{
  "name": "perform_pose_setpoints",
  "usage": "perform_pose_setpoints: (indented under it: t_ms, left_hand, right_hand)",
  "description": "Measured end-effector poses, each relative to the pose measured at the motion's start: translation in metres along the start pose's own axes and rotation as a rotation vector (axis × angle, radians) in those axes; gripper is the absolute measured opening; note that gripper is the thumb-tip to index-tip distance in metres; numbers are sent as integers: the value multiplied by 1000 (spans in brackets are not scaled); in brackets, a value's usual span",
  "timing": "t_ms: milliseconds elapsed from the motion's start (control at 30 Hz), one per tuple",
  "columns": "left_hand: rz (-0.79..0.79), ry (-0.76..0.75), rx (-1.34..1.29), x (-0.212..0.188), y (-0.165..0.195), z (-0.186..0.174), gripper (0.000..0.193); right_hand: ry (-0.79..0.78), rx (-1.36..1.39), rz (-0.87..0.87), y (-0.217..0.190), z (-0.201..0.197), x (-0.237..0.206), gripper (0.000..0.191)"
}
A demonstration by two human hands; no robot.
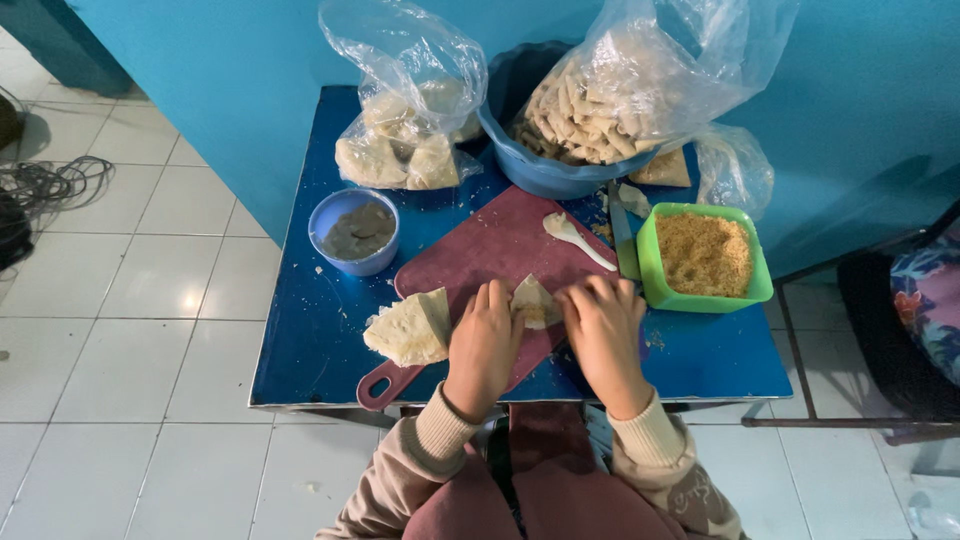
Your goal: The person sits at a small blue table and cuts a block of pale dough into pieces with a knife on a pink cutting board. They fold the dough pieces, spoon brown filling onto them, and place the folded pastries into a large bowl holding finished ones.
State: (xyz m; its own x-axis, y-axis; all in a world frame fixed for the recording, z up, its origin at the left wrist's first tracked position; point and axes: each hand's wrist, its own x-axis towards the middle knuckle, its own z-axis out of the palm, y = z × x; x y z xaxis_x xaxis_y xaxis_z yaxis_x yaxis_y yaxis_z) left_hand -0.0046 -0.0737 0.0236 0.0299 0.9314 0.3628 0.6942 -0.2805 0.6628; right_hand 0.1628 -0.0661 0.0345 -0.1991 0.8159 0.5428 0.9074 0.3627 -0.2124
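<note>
Against a turquoise wall and white floor tiles, the small blue surface (320, 340) carries a maroon cutting board (490, 245). I see my left hand (483, 345) and right hand (603, 335) both curled narrow onto a pale folded wrapper (533, 300) at the board's near edge. It looks light, soft and easily torn, so I judge that fingertips at its folded edges suit best. A wrapper stack (410, 328) lies just left.

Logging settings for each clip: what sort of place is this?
Probably a home food-prep corner: a small blue table on white floor tiles, a cutting board, and bags of rolled snacks.
</note>
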Motion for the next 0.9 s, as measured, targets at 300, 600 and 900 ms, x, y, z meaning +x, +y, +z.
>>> perform_pose_setpoints:
  t_ms: [300,600,900]
  left_hand:
    - [176,37,-43,-4,8,-8,12]
    - [202,25,-196,-4,6,-19,16]
    - [196,-46,-326,0,3,-27,18]
  right_hand:
    - [-124,133,83,5,4,-8,16]
    - [-66,345,44,2,8,-2,30]
    - [-101,272,-108,2,5,-3,25]
